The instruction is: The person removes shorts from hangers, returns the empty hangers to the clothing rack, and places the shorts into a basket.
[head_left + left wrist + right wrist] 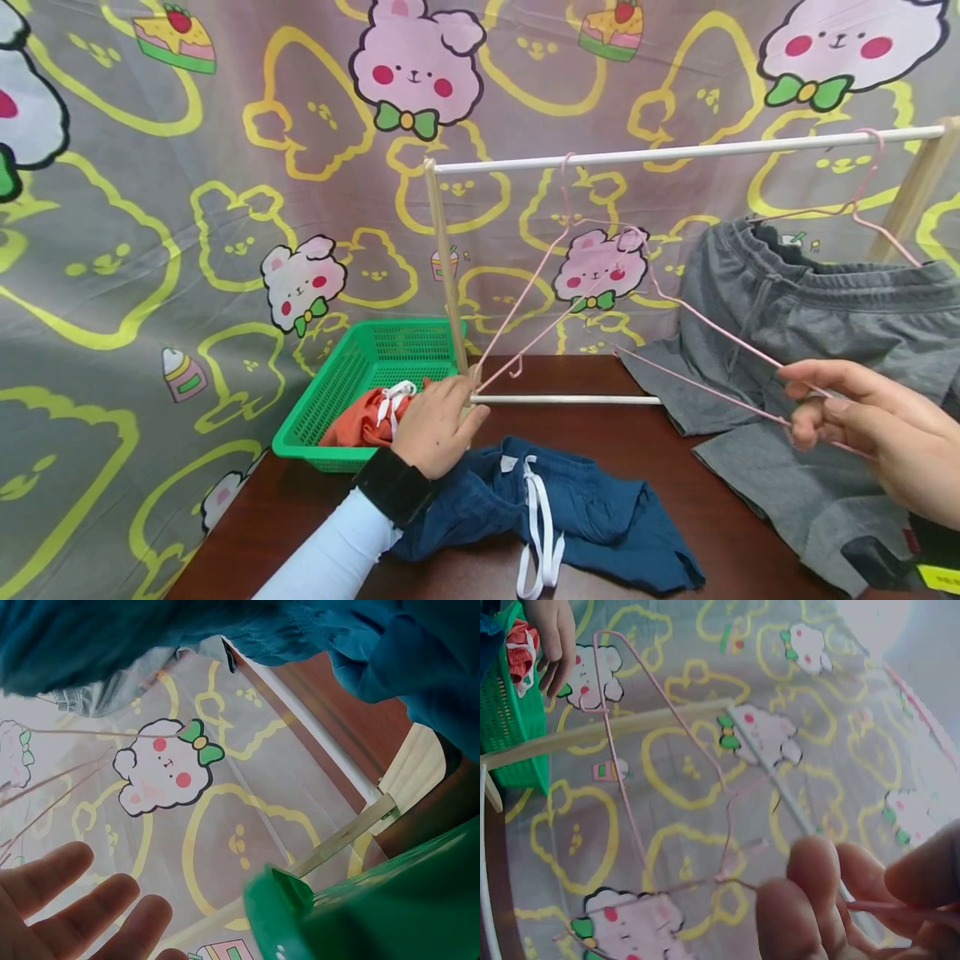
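A thin pink clothes hanger point(525, 296) slants across the head view, its hook overlapping the white rail point(690, 152). My right hand point(862, 421) pinches the hanger's right end between thumb and fingers; the right wrist view shows the pink wire point(900, 907) at the fingertips. Beside the hanger's left end is my left hand point(442, 425), fingers extended and holding nothing; the left wrist view shows its fingers point(90, 907) spread apart. Dark blue shorts point(555, 508) with a white drawstring lie on the table in front, below and right of the left hand.
Grey shorts point(840, 325) hang from another pink hanger point(855, 204) at the rack's right. A green basket point(300, 437) with an orange garment point(360, 421) stands by the rack's left wooden post point(444, 258). Behind is a patterned curtain point(225, 167); the table point(232, 533) is dark brown.
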`<move>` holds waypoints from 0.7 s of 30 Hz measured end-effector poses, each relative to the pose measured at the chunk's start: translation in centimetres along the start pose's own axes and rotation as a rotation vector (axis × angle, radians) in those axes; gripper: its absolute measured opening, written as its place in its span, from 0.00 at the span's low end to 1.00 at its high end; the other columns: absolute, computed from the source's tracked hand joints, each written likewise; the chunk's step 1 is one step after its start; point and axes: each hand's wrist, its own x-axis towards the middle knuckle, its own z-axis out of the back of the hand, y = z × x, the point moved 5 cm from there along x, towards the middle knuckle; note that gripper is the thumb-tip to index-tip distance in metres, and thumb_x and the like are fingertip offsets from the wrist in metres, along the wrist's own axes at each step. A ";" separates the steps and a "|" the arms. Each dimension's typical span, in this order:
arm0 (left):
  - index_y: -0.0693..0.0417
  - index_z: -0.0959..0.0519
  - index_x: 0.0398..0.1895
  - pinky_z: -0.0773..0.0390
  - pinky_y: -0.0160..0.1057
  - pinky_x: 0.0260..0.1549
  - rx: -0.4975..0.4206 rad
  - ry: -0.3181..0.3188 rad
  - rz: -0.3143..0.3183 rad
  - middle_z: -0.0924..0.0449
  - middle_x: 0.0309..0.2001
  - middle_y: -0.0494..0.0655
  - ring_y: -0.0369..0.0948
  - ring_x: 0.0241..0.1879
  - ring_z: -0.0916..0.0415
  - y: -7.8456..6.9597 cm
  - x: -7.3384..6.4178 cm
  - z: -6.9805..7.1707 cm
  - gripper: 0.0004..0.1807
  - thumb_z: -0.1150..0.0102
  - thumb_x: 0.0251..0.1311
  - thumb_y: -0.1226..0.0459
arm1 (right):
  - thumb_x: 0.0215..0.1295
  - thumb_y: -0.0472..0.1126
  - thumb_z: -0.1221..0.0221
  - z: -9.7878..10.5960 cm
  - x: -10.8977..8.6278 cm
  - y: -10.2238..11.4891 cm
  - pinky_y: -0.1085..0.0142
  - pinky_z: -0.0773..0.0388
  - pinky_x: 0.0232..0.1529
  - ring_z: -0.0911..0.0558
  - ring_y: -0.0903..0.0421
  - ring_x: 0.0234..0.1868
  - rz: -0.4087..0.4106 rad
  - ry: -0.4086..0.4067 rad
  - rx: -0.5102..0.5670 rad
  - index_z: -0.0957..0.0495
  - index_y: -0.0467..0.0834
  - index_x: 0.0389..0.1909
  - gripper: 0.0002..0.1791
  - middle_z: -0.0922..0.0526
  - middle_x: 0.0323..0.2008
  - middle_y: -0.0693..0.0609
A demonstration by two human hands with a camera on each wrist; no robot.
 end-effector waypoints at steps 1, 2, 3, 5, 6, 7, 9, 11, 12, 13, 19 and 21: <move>0.56 0.26 0.68 0.28 0.55 0.61 0.000 -0.005 -0.005 0.25 0.64 0.54 0.51 0.63 0.27 0.0 0.0 0.0 0.29 0.49 0.74 0.47 | 0.80 0.25 0.70 -0.1 -0.1 0.4 0.68 0.28 0.33 0.21 0.51 0.33 0.011 -0.020 0.029 0.35 0.41 0.70 0.26 0.34 0.51 0.48; 0.56 0.26 0.68 0.28 0.55 0.61 0.001 -0.010 -0.008 0.25 0.63 0.54 0.51 0.62 0.27 0.0 0.0 0.0 0.29 0.49 0.74 0.47 | 0.79 0.24 0.70 -0.2 -0.1 0.8 0.68 0.29 0.33 0.21 0.51 0.33 0.026 -0.042 0.053 0.34 0.39 0.69 0.26 0.34 0.52 0.47; 0.57 0.26 0.68 0.28 0.55 0.61 0.002 -0.014 -0.009 0.25 0.63 0.54 0.51 0.62 0.27 -0.1 0.0 0.0 0.29 0.49 0.74 0.47 | 0.78 0.23 0.69 -0.3 -0.2 1.2 0.69 0.29 0.34 0.20 0.52 0.33 0.036 -0.067 0.071 0.33 0.39 0.68 0.26 0.33 0.51 0.47; 0.58 0.26 0.68 0.29 0.55 0.61 0.001 -0.012 -0.008 0.25 0.63 0.55 0.52 0.62 0.27 -0.1 0.0 0.1 0.30 0.49 0.73 0.47 | 0.76 0.21 0.67 -0.4 -0.3 2.0 0.71 0.28 0.34 0.20 0.53 0.33 0.064 -0.125 0.099 0.31 0.38 0.67 0.27 0.31 0.50 0.47; 0.59 0.26 0.67 0.29 0.56 0.62 0.001 -0.009 -0.006 0.25 0.64 0.55 0.52 0.62 0.27 -0.1 0.0 0.0 0.30 0.49 0.74 0.47 | 0.75 0.20 0.66 -0.5 -0.3 2.4 0.71 0.28 0.34 0.19 0.54 0.32 0.071 -0.158 0.085 0.30 0.40 0.66 0.27 0.30 0.50 0.48; 0.59 0.26 0.68 0.29 0.56 0.62 0.002 -0.006 -0.004 0.25 0.64 0.56 0.52 0.63 0.27 -0.1 0.0 0.0 0.30 0.49 0.74 0.47 | 0.74 0.19 0.66 -0.7 -0.3 2.8 0.72 0.27 0.34 0.19 0.55 0.32 0.086 -0.183 0.092 0.29 0.40 0.65 0.28 0.28 0.48 0.48; 0.60 0.26 0.68 0.30 0.56 0.62 0.006 0.007 0.003 0.25 0.64 0.56 0.52 0.63 0.28 0.0 -0.1 -0.1 0.31 0.50 0.74 0.46 | 0.72 0.18 0.65 -0.9 -0.3 3.5 0.72 0.26 0.32 0.20 0.57 0.31 0.113 -0.222 0.110 0.28 0.41 0.64 0.29 0.24 0.43 0.49; 0.59 0.26 0.68 0.30 0.56 0.63 0.011 0.015 0.009 0.26 0.65 0.56 0.52 0.64 0.28 0.0 -0.1 -0.2 0.31 0.51 0.74 0.46 | 0.70 0.16 0.65 -1.1 -0.2 4.2 0.71 0.26 0.30 0.20 0.58 0.31 0.137 -0.257 0.110 0.27 0.42 0.64 0.31 0.23 0.38 0.49; 0.58 0.26 0.68 0.30 0.56 0.63 0.013 0.017 0.014 0.26 0.65 0.56 0.52 0.64 0.29 0.0 -0.1 -0.2 0.30 0.51 0.74 0.46 | 0.70 0.16 0.64 -1.2 -0.2 4.5 0.71 0.26 0.29 0.20 0.59 0.31 0.135 -0.275 0.083 0.27 0.44 0.63 0.31 0.23 0.36 0.50; 0.57 0.26 0.68 0.30 0.55 0.63 0.015 0.019 0.017 0.26 0.65 0.55 0.52 0.64 0.29 0.0 -0.1 -0.2 0.30 0.52 0.74 0.45 | 0.69 0.16 0.64 -1.3 -0.2 4.7 0.71 0.26 0.29 0.21 0.59 0.31 0.139 -0.287 0.088 0.27 0.43 0.63 0.32 0.23 0.35 0.49; 0.54 0.25 0.67 0.30 0.54 0.63 0.011 0.005 0.028 0.25 0.65 0.53 0.50 0.63 0.28 0.0 0.0 -0.2 0.29 0.51 0.74 0.45 | 0.68 0.17 0.60 -1.6 0.6 5.8 0.75 0.24 0.30 0.21 0.61 0.32 0.118 -0.399 -0.018 0.25 0.47 0.61 0.31 0.26 0.39 0.51; 0.54 0.25 0.66 0.29 0.54 0.62 0.001 -0.005 0.025 0.25 0.64 0.52 0.49 0.62 0.27 0.0 0.0 -0.2 0.28 0.50 0.74 0.46 | 0.68 0.17 0.59 -1.6 1.0 6.1 0.76 0.24 0.31 0.22 0.62 0.32 0.127 -0.420 -0.025 0.25 0.47 0.61 0.30 0.26 0.40 0.50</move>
